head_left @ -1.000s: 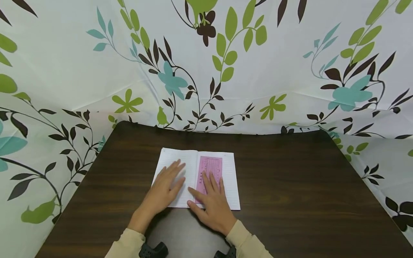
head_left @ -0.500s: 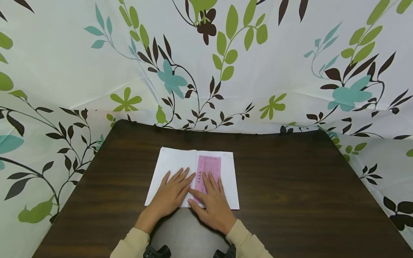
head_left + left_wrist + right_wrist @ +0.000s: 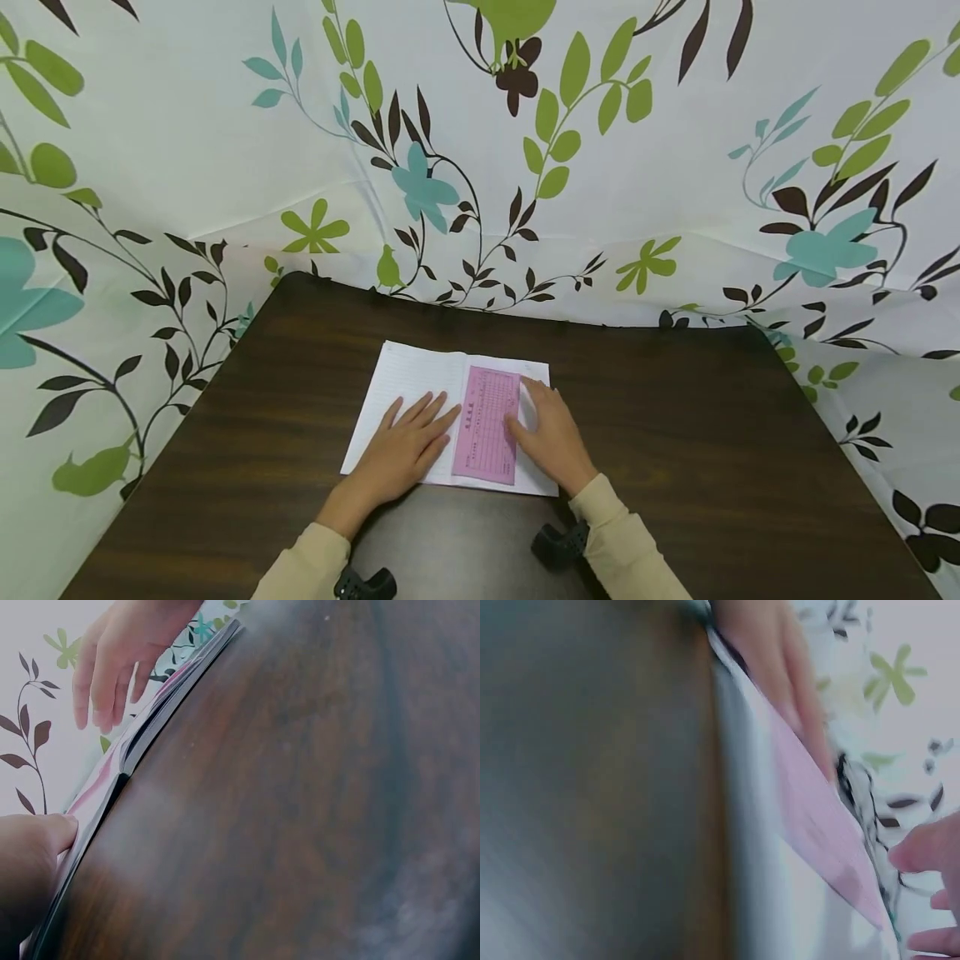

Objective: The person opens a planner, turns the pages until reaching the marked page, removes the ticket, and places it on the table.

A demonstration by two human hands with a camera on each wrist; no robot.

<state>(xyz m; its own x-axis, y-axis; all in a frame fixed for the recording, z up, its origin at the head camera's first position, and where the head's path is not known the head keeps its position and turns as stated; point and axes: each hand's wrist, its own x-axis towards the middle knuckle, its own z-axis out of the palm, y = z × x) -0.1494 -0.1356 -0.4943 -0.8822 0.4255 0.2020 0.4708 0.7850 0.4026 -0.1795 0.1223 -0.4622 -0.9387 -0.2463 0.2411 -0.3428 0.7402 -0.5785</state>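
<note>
An open lined notebook [image 3: 420,371] lies on the table. A pink printed slip of paper [image 3: 486,433] is on its right page, close to the fold. My left hand [image 3: 401,450] rests on the left page with fingers spread, their tips near the slip's left edge. Over the right page is my right hand [image 3: 555,433], its thumb and fingers near the slip's right edge. The left wrist view shows that right hand [image 3: 135,656] raised above the pages with loose fingers. Blurred in the right wrist view, the slip [image 3: 817,817] lies flat.
The dark wooden table [image 3: 675,450] spreads to both sides of the notebook. A white cloth with leaf patterns [image 3: 465,108] hangs behind it. A dark wrist-worn device [image 3: 558,546] sits by the right sleeve, and another [image 3: 365,583] by the left.
My right hand has lifted off the slip and moved right, uncovering its print. My left hand moved right and settled on the left page. The head view has shifted slightly.
</note>
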